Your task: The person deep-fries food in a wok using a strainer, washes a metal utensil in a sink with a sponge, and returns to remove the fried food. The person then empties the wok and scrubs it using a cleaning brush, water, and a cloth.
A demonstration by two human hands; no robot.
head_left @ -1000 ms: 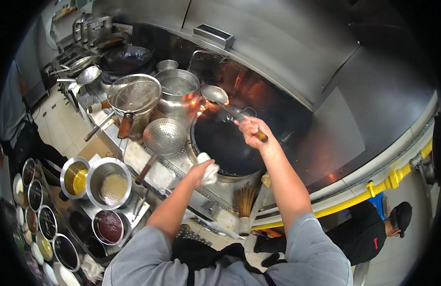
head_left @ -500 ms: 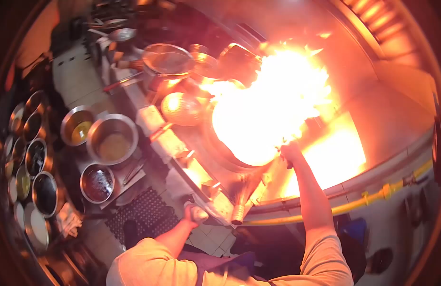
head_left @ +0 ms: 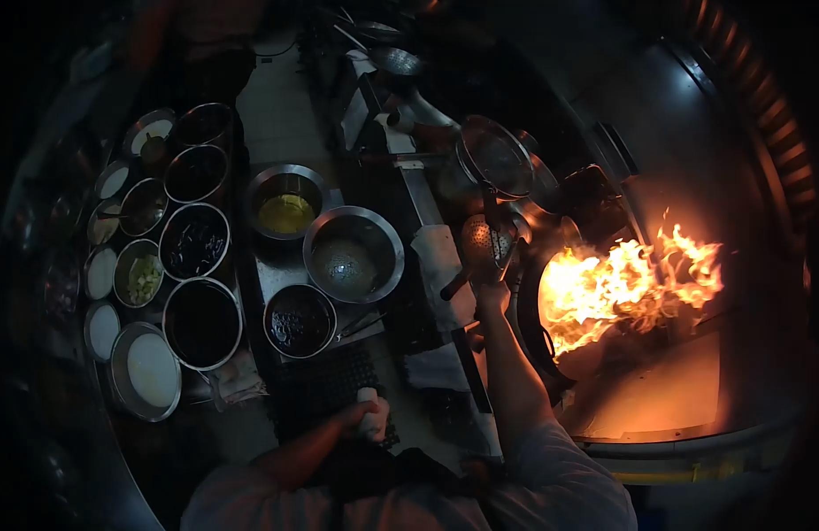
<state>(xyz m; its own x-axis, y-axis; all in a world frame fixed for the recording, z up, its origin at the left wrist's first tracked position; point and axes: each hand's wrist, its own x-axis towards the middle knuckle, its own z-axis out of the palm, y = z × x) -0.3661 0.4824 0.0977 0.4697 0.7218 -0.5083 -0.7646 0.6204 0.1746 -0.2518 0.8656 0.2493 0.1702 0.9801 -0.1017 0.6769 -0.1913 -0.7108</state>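
A bunched white cloth (head_left: 374, 422) is gripped in my left hand (head_left: 363, 412), low in front of my body. My right hand (head_left: 492, 298) reaches forward at the left side of the wok (head_left: 526, 310), its fingers apparently closed, though what they hold is hard to see. Right beside those fingers lie a perforated metal strainer (head_left: 480, 235) and a dark wooden handle (head_left: 456, 285). Flames (head_left: 613, 292) rise from the wok and lean to the right, hiding what is inside it.
A wire sieve (head_left: 496, 157) rests beyond the strainer. On the left stand a pot of yellow liquid (head_left: 287, 212), a larger steel pot (head_left: 353, 255) and a pot of dark liquid (head_left: 299, 320). Farther left, several ingredient containers (head_left: 194, 241) sit together. A yellow pipe (head_left: 715, 469) crosses the stove front.
The fire has shrunk and the scene has darkened. My right hand has moved from the wok's near edge to its left, beside the strainer. My view has turned left.
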